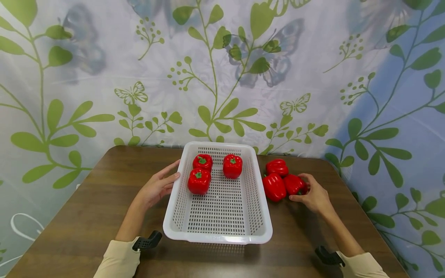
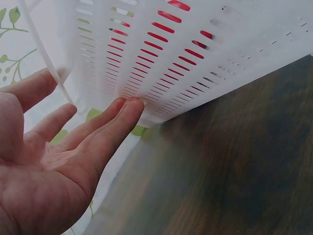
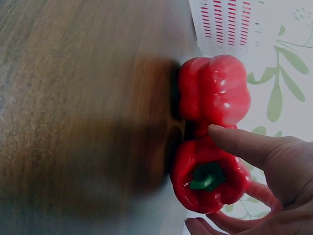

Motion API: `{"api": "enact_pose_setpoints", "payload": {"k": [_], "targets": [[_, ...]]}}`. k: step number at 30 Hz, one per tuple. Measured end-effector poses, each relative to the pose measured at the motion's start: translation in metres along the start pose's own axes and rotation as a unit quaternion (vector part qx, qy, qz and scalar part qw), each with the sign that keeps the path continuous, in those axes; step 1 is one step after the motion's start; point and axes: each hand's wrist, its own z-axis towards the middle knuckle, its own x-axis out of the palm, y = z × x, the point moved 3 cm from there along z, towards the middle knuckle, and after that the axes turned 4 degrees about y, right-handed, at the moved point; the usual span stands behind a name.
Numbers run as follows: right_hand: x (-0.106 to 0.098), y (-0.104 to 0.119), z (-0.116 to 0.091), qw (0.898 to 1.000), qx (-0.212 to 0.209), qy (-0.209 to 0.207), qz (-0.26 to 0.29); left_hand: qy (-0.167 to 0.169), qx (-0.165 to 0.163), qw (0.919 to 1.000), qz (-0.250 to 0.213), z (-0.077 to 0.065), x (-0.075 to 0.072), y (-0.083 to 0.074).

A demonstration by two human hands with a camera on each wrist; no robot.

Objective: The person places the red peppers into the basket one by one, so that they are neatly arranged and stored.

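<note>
A white perforated plastic basket (image 1: 217, 237) stands on the table, with three red bell peppers inside, green stems up. Two of these, a rear pepper (image 1: 202, 161) and a front pepper (image 1: 199, 181), sit at the left; the third pepper (image 1: 232, 166) is at the back right. My left hand (image 1: 155, 190) rests its extended fingertips (image 2: 131, 108) against the basket's left side, the thumb near the rim. To the basket's right, my right hand (image 1: 315, 196) holds a red bell pepper (image 3: 210, 178) between thumb and fingers. Its green stem faces the wrist camera.
Two more red bell peppers lie between the basket and my right hand: a near pepper (image 1: 274, 187) and a far pepper (image 1: 277, 167). They crowd against the held one. The brown wooden table (image 1: 94, 208) ends at a leaf-and-butterfly patterned curtain (image 1: 153, 73).
</note>
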Motion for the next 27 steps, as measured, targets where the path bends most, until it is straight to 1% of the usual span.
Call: {"api": "enact_pose_setpoints", "payload": {"k": [12,17,21,27], "targets": [[0.0043,-0.0071,0.0016,0.999,-0.008,-0.035,-0.001,-0.002,-0.001,1.0000,0.000,-0.0003,0.0008,0.0002],[0.0043,-0.0083,0.0007,0.999,0.003,-0.036,0.000,-0.003,-0.003,1.0000,0.003,-0.0008,0.0009,0.0005],[0.0025,-0.0072,-0.0006,0.999,0.006,-0.041,0.006,-0.003,-0.001,1.0000,0.005,-0.0013,0.0007,0.0005],[-0.0040,-0.0015,-0.0021,0.998,0.001,-0.059,0.009,-0.006,0.000,0.9999,0.009,-0.0014,0.0000,0.0007]]}}
